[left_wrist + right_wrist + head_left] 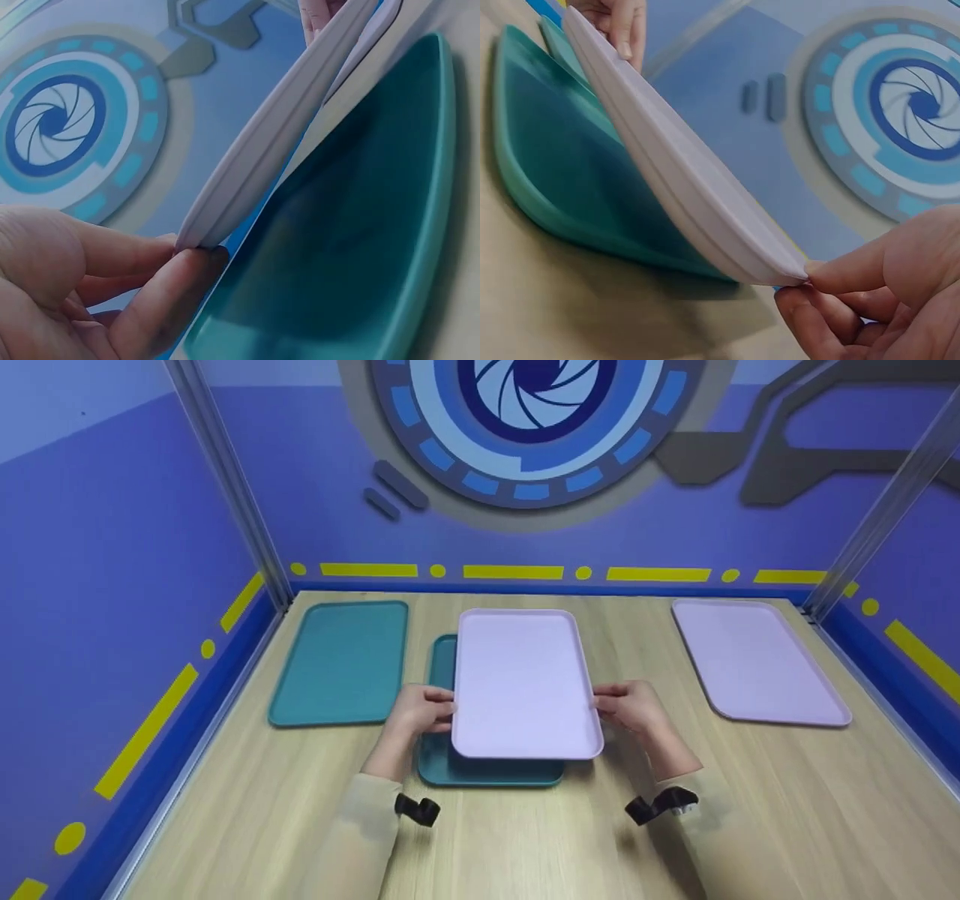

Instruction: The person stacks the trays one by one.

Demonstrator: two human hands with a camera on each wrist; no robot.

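Note:
A pale pink tray hangs in the air at the middle of the table, gripped at both long sides. My left hand pinches its left rim between thumb and fingers; my right hand pinches the right rim the same way. Below it lies a teal tray, partly covered in the head view. Both wrist views show a gap between the pink tray and the teal tray underneath. The pink tray sits slightly right of the teal one.
Another teal tray lies at the table's left, close to my left hand. A second pink tray lies at the right. Blue panels with metal corner posts border the wooden table at the back and sides.

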